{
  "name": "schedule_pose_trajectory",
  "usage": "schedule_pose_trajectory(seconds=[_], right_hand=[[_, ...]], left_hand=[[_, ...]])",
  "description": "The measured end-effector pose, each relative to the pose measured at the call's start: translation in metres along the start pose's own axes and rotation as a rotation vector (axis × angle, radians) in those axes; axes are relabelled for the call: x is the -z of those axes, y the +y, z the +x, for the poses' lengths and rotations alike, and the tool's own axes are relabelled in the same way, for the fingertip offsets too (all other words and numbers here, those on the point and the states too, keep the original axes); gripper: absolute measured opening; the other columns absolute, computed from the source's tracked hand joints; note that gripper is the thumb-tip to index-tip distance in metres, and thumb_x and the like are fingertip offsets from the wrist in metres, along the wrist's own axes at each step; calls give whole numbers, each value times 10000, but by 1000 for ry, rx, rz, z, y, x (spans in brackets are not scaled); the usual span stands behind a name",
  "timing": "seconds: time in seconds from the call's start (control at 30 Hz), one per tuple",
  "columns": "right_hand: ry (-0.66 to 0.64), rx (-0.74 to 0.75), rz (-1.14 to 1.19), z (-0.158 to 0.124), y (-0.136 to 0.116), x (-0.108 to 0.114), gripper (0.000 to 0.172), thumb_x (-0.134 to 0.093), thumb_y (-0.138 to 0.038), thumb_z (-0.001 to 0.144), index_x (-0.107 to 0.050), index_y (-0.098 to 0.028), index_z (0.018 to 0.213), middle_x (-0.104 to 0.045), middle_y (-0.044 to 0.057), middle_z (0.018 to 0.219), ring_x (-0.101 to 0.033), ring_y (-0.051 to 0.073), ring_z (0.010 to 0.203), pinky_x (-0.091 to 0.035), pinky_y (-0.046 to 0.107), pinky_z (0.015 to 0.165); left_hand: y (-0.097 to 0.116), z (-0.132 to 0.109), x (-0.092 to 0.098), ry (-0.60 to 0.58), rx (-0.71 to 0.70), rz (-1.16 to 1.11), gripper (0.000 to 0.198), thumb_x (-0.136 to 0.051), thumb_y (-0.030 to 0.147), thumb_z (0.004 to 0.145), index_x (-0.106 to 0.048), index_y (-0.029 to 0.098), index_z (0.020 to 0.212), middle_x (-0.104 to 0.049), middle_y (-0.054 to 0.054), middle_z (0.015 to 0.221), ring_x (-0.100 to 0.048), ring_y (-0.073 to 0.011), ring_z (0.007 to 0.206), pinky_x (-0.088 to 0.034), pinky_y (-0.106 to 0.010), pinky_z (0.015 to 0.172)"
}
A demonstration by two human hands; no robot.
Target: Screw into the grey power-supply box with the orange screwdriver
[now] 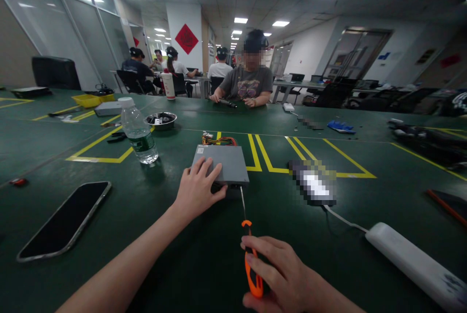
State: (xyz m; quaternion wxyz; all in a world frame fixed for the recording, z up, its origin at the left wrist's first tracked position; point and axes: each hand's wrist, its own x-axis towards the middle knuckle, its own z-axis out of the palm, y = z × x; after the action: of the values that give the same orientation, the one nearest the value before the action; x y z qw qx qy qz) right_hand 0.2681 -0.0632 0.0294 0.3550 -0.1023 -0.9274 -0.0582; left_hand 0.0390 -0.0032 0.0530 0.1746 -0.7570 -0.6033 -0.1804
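A grey metal computer power supply [230,159] lies flat on the green table, its bundle of coloured wires [224,141] at the far side. My left hand [199,184] rests on its left part, fingers spread over the top and thumb at the near edge. In my right hand [277,269] is a screwdriver [251,271] with an orange and black handle. Its thin shaft points away from me, and the tip meets the near face of the power supply close to the right corner. Whether a screw sits at the tip is too small to tell.
Left of the power supply stand a water bottle [139,133] and a metal bowl [161,120] of small parts; a phone [65,220] lies nearer. On the right, a cable joins a blurred device [314,184] to a white power bank [412,259]. A person [248,82] sits opposite.
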Motion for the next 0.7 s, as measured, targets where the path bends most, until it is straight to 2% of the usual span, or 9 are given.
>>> schedule_pose_trajectory(seconds=[0.27,0.5,0.7], right_hand=[[-66,-9,53,14,-2,-8,381,-344,-424,945,-461,-92,1091,-621,180,998,-637,205,894,-528,294,737],[-89,-22,56,13,-1,-12,380,-404,-422,924,-456,-93,1107,-605,188,1035,-627,212,915,-524,302,751],[-209,-101,120,12,-3,-10,467,-461,-502,873,-463,-135,1163,-545,190,1147,-597,241,986,-530,328,751]], left_hand=[[0,0,0,18,-3,-12,478,-484,474,787,-485,250,1209,-490,-118,1292,-378,-329,1225,-432,-481,832],[-1,-1,-1,24,1,-25,475,-485,473,786,-489,253,1206,-490,-112,1291,-376,-325,1228,-425,-479,848],[-1,0,0,10,0,-9,486,-472,482,792,-480,251,1220,-481,-117,1299,-370,-324,1229,-425,-482,841]])
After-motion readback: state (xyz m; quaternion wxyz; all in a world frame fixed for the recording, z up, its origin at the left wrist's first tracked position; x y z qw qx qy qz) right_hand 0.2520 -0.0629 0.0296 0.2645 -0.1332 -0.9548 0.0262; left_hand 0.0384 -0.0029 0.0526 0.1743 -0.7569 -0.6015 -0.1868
